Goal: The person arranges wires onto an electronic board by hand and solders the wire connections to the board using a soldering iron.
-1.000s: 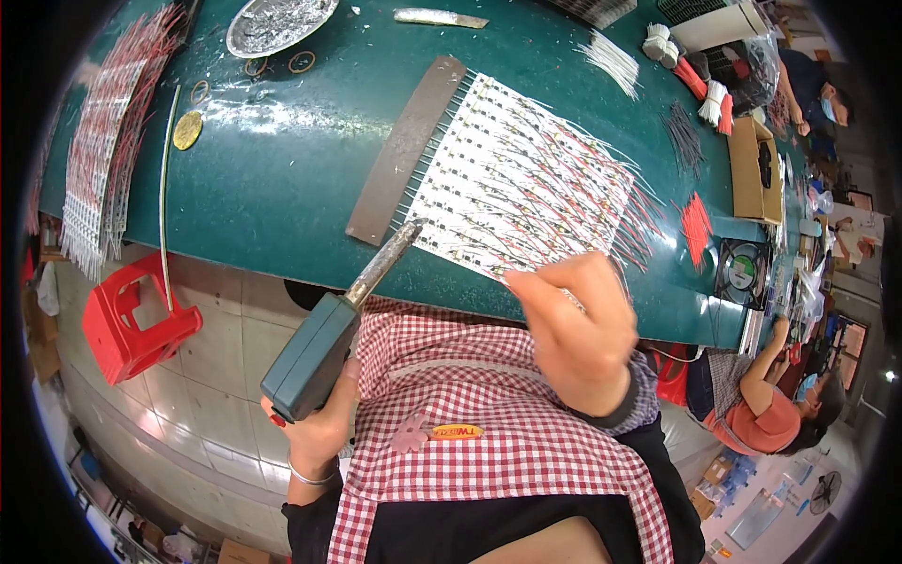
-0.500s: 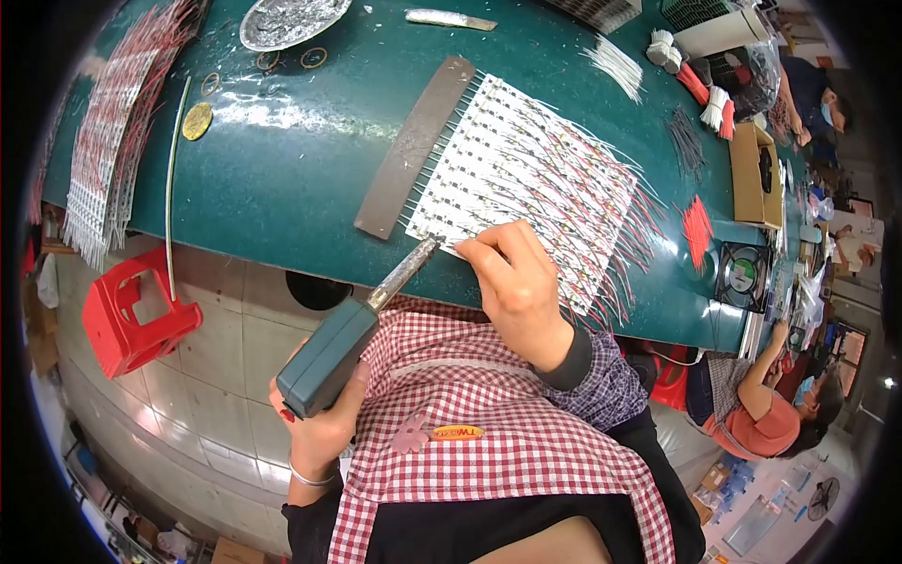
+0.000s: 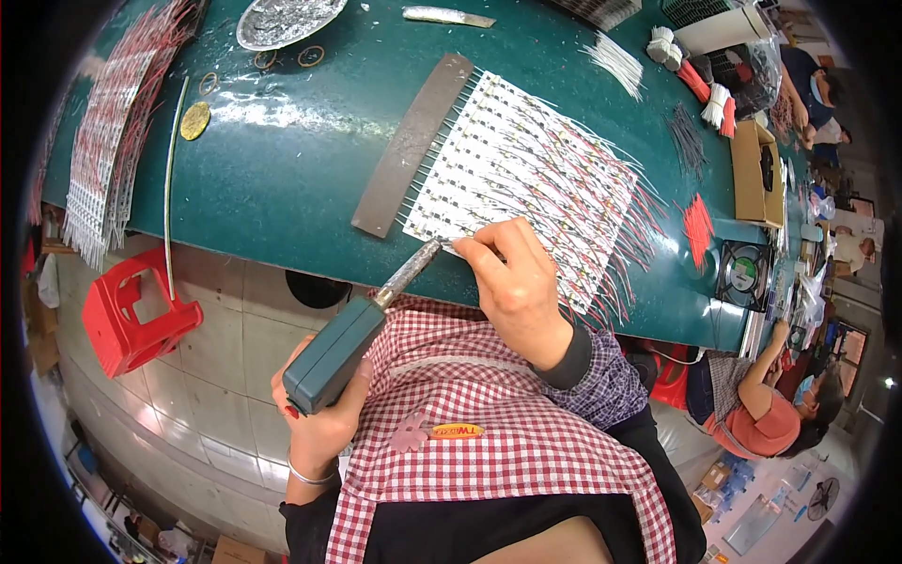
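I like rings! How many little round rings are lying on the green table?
2: both small thin rings lie at the far side of the table, side by side just below the round silver tray, one left of the other. More may be hidden.

A teal-handled soldering iron (image 3: 362, 329) (metal tip up) slants toward the white, wire-fringed strip panel (image 3: 526, 179) lying flat.
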Demonstrator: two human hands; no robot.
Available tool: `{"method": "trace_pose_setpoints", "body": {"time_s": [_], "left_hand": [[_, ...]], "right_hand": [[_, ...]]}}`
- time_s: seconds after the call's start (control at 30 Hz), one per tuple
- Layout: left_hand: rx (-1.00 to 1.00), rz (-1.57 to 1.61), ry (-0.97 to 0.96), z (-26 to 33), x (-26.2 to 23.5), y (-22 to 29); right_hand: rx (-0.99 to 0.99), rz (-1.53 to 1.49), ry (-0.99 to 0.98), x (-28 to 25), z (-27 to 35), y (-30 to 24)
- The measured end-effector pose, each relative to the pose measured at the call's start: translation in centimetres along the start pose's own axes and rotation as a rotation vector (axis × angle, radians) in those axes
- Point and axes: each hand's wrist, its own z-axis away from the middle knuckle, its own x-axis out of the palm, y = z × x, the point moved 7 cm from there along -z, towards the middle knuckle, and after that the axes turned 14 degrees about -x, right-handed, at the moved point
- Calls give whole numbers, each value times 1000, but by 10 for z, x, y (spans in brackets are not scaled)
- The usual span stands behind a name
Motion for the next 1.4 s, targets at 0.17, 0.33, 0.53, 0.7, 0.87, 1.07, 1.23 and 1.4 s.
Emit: {"method": "trace_pose_setpoints", "body": {"time_s": [0.17, 0.33, 0.53, 0.7, 0.87, 1.07, 1.23, 1.4], "left_hand": [[-138, 109, 101, 10, -11, -20], [-15, 122, 105, 10, -11, -13], [-32, 180, 109, -1, -1, -23], [-148, 221, 114, -2, 6, -9], [-142, 196, 118, -7, 24, 14], [-48, 189, 111, -14, 33, 22], [8, 143, 214, -24, 30, 25], [10, 85, 212, -29, 45, 46]], "right_hand": [[-26, 4, -6, 1, 1, -1], [-12, -32, 23, 3, 0, 1], [52, -34, 113, -47, 8, 13], [213, 149, 271, -123, 32, 86], [324, 358, 298, -175, 75, 184], [233, 493, 228, -194, 67, 242], [427, 444, 0, -236, 119, 227], [478, 325, -5, -221, 155, 202]]}}
